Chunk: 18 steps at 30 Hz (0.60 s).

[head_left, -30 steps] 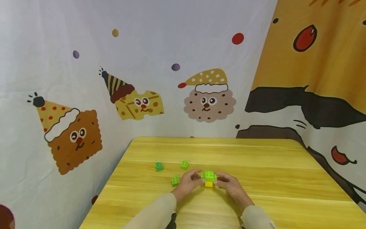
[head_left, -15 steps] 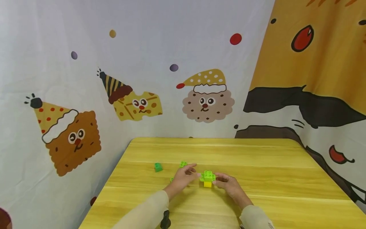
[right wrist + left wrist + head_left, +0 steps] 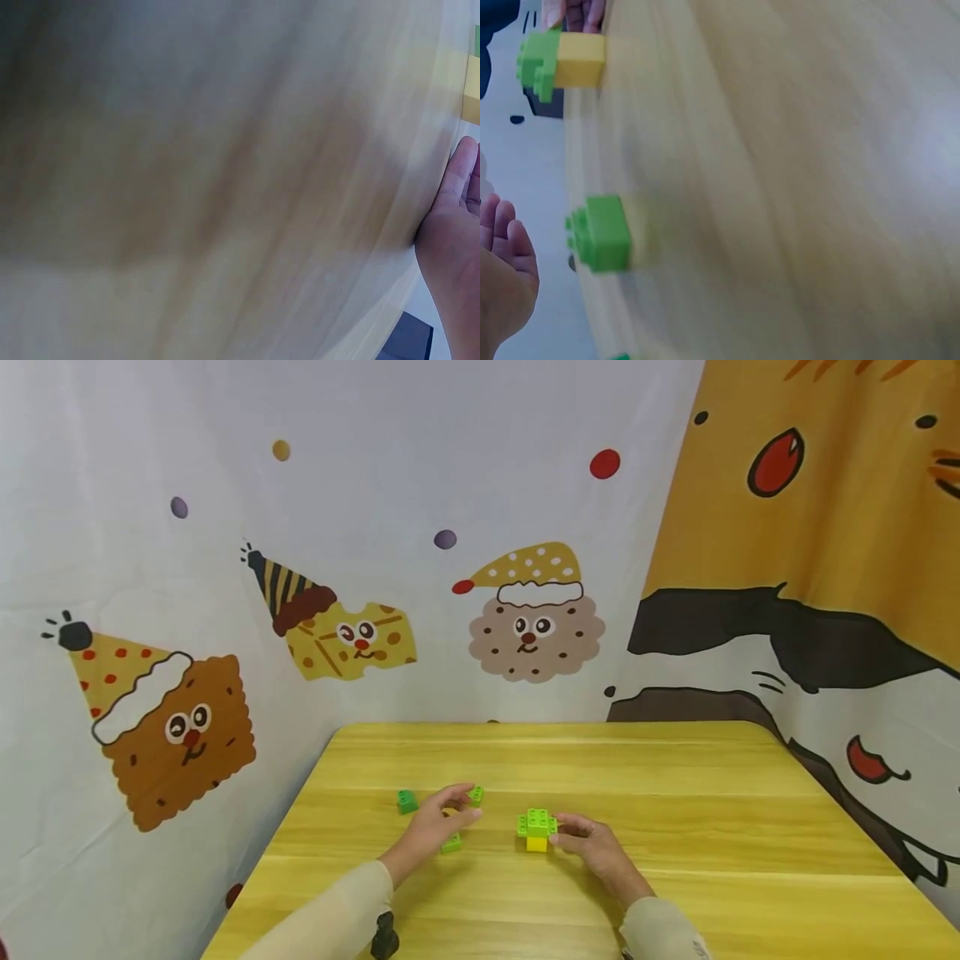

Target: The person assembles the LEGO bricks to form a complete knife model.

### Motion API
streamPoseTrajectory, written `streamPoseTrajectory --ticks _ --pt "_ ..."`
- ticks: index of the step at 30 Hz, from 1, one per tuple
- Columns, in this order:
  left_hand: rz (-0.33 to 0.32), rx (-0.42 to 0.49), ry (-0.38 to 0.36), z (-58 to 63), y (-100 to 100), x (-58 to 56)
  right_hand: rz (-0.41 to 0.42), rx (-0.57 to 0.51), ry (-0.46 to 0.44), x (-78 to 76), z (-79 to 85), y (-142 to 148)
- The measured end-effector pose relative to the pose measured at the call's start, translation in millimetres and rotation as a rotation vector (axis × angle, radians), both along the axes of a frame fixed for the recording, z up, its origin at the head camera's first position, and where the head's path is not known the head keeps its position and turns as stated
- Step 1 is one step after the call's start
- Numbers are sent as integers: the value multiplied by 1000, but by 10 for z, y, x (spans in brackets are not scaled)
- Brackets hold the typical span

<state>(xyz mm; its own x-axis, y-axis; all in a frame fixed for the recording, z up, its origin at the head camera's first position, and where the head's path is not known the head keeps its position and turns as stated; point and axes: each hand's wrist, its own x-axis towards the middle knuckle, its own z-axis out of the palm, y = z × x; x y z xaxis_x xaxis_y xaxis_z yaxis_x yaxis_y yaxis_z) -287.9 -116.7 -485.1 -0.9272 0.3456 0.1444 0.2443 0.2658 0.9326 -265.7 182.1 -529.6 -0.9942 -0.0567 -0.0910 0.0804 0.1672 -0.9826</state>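
Note:
My left hand point(image 3: 435, 824) hovers over two loose light-green bricks, its thumb and fingers spread apart with nothing between them. One brick point(image 3: 477, 796) shows past its fingertips; the other, a front brick point(image 3: 452, 843), is partly covered by the thumb side. In the left wrist view a light-green brick point(image 3: 609, 234) lies beyond the hand. A small brick stack point(image 3: 537, 822) stands upright, light-green bricks on a yellow base point(image 3: 536, 844). My right hand point(image 3: 600, 849) pinches the stack's right side with thumb and forefinger. At the right wrist view's edge, the yellow base point(image 3: 472, 90) shows beyond the fingers.
A darker green brick point(image 3: 407, 802) sits left of my left hand. Everything rests on a wooden table point(image 3: 637, 768), with a printed cloth point(image 3: 405, 460) hanging behind its far edge and along the left side.
My left hand has let go of the stack's left side and moved left over the loose bricks. My right hand stays at the stack; the head view has shifted slightly.

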Motion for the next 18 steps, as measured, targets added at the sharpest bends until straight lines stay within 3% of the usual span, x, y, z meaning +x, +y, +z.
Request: streamPoseTrajectory --ticks 8,18 --pt "137 -22 27 -197 -305 -38 -7 6 5 -21 -13 -3" --pt "157 -75 -25 -338 -461 -51 -20 -5 6 -15 -20 -8"
